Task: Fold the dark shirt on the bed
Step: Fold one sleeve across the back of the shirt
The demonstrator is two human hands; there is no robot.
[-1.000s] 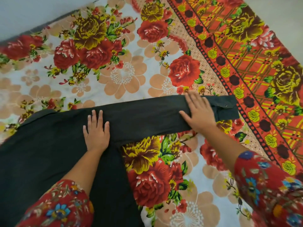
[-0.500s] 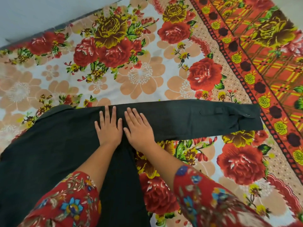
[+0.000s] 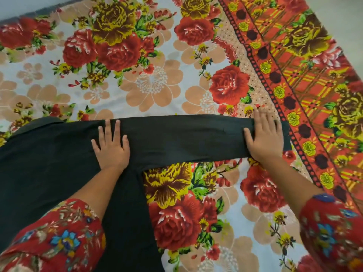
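Note:
The dark shirt [image 3: 49, 163] lies flat on the bed, its body at the left and lower left. One long sleeve [image 3: 186, 138] stretches straight out to the right. My left hand [image 3: 111, 148] rests palm down, fingers spread, where the sleeve meets the body. Near the sleeve's cuff end, my right hand [image 3: 264, 138] presses flat with fingers apart and covers most of the cuff. Neither hand grips the cloth.
A floral bedsheet [image 3: 153, 85] with red and yellow roses covers the bed. Its orange patterned border [image 3: 306, 81] runs diagonally at the right. A pale wall or floor strip [image 3: 23, 6] shows beyond the bed's far left edge.
My right hand has slid from beside the left hand out along the sleeve to its cuff end. The left hand has stayed at the sleeve's base.

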